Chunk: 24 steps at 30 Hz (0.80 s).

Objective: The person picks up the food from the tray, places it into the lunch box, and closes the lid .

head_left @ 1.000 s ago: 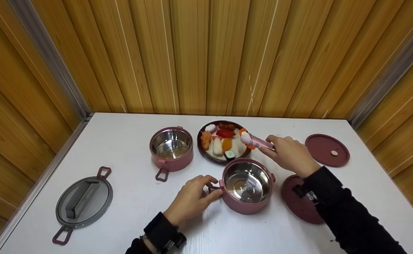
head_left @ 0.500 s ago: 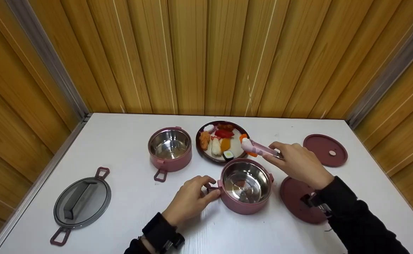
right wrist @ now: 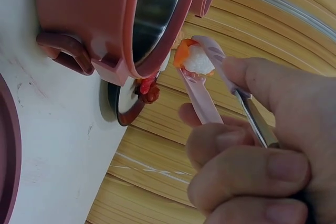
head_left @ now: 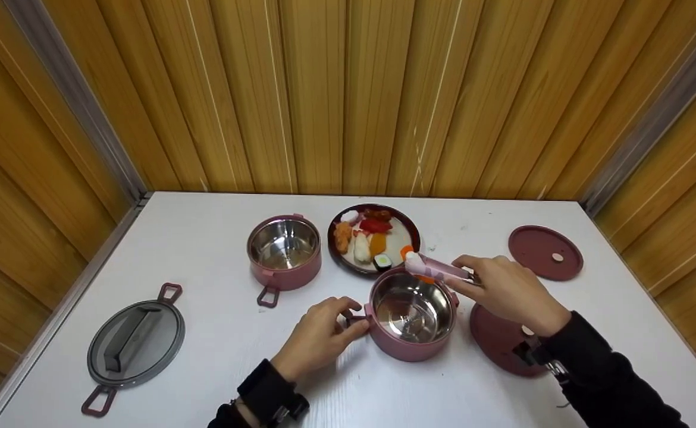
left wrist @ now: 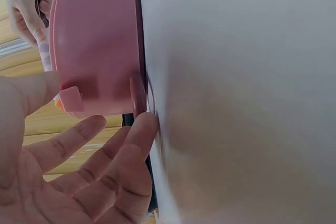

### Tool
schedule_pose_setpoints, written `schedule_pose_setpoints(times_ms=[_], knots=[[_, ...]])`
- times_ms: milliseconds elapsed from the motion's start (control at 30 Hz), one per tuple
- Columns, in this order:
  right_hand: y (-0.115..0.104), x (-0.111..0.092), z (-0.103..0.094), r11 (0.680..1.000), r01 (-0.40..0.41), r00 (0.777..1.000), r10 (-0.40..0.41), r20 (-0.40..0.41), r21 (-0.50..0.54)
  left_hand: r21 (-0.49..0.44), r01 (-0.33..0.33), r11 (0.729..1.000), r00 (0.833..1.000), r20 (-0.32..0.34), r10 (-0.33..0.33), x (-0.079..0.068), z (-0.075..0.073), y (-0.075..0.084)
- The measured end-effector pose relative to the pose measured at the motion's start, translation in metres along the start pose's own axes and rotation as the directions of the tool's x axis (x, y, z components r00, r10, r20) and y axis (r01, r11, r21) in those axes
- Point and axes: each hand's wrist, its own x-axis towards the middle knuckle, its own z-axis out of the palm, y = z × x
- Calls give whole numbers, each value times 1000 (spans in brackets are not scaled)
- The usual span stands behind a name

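My right hand (head_left: 505, 291) grips pink tongs (right wrist: 202, 100), whose tips hold a toy sushi piece (right wrist: 198, 60) of white rice with an orange topping. The tongs' tips hover over the far right rim of a dusky-pink pot (head_left: 408, 352) with a steel inside. On that pot's left side, my left hand (head_left: 318, 336) has its thumb at the rim tab and a fingertip against the folding handle (left wrist: 137, 95); its other fingers are loosely spread. Behind the pot, a dark-rimmed plate (head_left: 414, 229) bears several toy foods, among them a sushi roll (head_left: 382, 261).
A second pink pot (head_left: 288, 278) stands at the back left. A grey clear lid (head_left: 157, 336) with two handles lies at the far left. On the right are two maroon lids, one farther back (head_left: 535, 246) and one nearer (head_left: 497, 342), partly under my right arm.
My right hand has come down and nearer with the tongs and sushi, from beside the plate to over the front pot's rim. My left hand stays at the pot's handle.
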Motion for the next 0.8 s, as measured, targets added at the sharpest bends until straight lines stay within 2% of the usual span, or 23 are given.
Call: schedule_pose_setpoints(times_ms=[333,700,800], knots=[[-3,-7,1,1000,9,1000,-9,29,8,1,15,1000,1000,10,-15,0,-1,-3],[-5,-9,8,1000,15,997,-15,69,-2,9,-3,1000,1000,-9,3,0,0,-3],[-5,-9,10,1000,23,996,-22,83,-10,5,12,1000,1000,1,-12,0,-1,-2]])
